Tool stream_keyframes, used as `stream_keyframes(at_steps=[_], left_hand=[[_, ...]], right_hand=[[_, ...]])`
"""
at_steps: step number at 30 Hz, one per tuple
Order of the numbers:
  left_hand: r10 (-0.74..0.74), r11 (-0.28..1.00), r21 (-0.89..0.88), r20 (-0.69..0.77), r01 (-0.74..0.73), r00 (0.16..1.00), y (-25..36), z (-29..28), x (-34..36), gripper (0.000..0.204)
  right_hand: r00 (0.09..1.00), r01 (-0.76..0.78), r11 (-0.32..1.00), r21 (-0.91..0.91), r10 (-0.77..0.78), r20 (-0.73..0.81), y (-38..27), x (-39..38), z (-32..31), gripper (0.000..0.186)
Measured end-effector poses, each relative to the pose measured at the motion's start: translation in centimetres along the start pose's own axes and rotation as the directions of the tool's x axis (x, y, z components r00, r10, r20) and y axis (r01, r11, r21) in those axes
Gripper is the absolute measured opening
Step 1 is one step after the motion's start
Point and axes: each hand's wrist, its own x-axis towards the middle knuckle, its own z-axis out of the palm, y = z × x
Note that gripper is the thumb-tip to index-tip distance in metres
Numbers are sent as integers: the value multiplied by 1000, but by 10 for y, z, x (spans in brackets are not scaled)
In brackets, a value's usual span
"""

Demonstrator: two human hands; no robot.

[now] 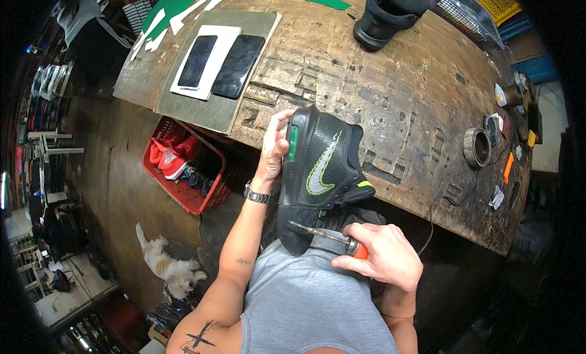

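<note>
A black high-top sneaker (339,152) with a grey mark edged in lime and a green window in its sole is held on its side over my lap, toe toward me. My left hand (276,147) grips its heel end by the sole; some fingers are hidden behind it. In my right hand (390,253) is a soldering iron (332,235) with an orange handle and a thin metal shaft. Its tip lies over the toe part of the sole; whether it touches cannot be told. A dark cord runs from near this hand to the bench.
The worn wooden bench (342,79) carries two phones (239,67) on a green board, another black shoe (387,21), a tape roll (477,147) and an orange-handled tool (508,168). Below left stand a red basket (207,204) of shoes and a dog (171,265) on the floor.
</note>
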Motion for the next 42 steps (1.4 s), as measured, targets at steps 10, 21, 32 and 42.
stream_keyframes(at_steps=[10, 21, 32, 42], left_hand=[[-16, 1000, 8, 20, 16, 1000, 1, 0, 0, 110], [34, 999, 9, 12, -34, 999, -2, 1, 0, 85], [-13, 997, -79, -26, 11, 1000, -4, 4, 0, 71], [-6, 999, -52, -19, 5, 1000, -5, 2, 2, 69]], right_hand=[[986, -19, 981, -194, 50, 156, -9, -7, 22, 64], [985, -32, 995, -97, 48, 166, -3, -23, 39, 65], [985, -49, 999, -16, 51, 164, 9, -25, 46, 67], [987, -58, 996, 73, 46, 152, 14, -23, 45, 66]])
